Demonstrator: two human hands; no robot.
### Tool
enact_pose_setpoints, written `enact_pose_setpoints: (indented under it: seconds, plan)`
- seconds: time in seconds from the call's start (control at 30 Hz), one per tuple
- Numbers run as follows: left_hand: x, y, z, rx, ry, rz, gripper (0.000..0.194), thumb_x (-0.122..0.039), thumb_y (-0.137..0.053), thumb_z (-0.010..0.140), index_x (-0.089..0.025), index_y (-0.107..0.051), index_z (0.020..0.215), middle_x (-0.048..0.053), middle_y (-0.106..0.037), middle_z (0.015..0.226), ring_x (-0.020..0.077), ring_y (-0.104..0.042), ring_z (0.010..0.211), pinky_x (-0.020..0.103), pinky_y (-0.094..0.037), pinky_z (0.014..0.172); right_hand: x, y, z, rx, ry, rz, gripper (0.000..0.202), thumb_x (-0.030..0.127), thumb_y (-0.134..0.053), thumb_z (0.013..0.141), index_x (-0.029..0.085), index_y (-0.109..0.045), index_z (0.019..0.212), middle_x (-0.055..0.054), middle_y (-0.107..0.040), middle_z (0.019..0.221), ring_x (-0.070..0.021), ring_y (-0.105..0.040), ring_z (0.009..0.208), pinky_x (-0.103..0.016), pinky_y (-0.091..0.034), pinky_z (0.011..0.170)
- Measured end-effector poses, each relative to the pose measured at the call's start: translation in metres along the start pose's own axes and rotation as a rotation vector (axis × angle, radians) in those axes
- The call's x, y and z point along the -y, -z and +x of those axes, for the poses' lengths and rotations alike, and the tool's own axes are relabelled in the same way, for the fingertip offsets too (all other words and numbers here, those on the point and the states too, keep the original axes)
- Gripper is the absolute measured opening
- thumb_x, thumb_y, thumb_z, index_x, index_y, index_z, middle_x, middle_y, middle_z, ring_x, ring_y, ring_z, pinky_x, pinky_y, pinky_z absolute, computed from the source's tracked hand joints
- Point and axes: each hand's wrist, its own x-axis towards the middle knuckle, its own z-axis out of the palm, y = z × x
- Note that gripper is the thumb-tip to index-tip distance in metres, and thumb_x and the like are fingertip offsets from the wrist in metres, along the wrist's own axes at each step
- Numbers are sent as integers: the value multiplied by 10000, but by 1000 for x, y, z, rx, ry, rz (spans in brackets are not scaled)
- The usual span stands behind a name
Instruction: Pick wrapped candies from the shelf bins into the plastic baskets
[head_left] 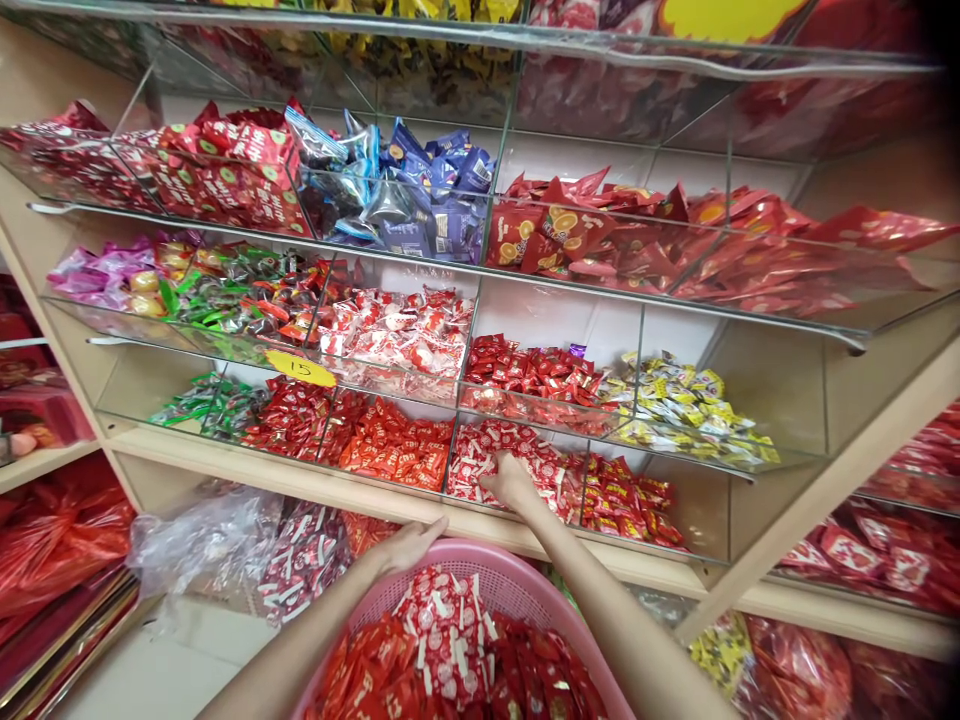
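My right hand (511, 482) reaches into a low clear compartment of red-and-white wrapped candies (480, 450); its fingers are curled down at the candies, and whatever they hold is hidden. Below, a pink perforated basket (517, 565) contains orange-red packets (367, 665), red-and-white candies (450, 630) and dark red packets (544, 675). My left hand (409, 547) rests at the basket's upper left rim, beside the wooden shelf edge, with its fingers stretched out.
Clear dividers separate candies on the stacked shelves, with orange-red packets (397, 445) left of my right hand and red-yellow ones (630, 500) right. A yellow tag (300, 368) reads 15. Plastic bags (210, 540) lie under the bottom shelf (262, 480).
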Motion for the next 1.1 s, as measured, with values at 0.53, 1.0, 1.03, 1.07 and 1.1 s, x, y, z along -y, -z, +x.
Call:
enact_pose_setpoints:
  seconds: [0.53,1.0,1.03,1.07,1.1]
  plan:
    - [-9,0,-5,22,7,-21,753,-717,-250,705,-145,-655,980,67,-653,1024,256,-547,1007,289,-337,901,-9,-11,-12,-31,137,98,109,166,-576,650,151,-561,757,12,-490,599,-104,-376,546,-223,-226,496]
    - [2,-3,4,7,-3,-20,718,-683,-255,736,-133,-648,976,78,-658,998,247,-547,995,292,-324,906,-23,-25,-7,33,249,196,336,225,-543,741,121,-549,1060,-118,-585,1014,-196,-529,897,-260,-368,738]
    - [2,-2,4,7,-3,-20,721,-684,-258,734,-128,-647,980,80,-655,1003,249,-542,1002,295,-321,910,-24,-26,-7,32,237,232,343,224,-557,728,116,-550,1054,-116,-585,1013,-192,-533,887,-258,-374,736]
    - [1,-2,4,9,1,-16,724,-685,-261,733,-123,-649,973,83,-656,999,253,-541,1003,297,-320,911,-25,-27,-6,28,223,259,345,223,-570,716,112,-554,1042,-112,-588,999,-189,-537,869,-257,-380,727]
    - [1,-2,4,10,9,-10,727,-687,-262,730,-119,-655,957,85,-660,987,255,-545,995,300,-321,910,-25,-27,-6,24,212,275,338,224,-578,707,111,-563,1026,-104,-596,968,-186,-541,842,-258,-385,711]
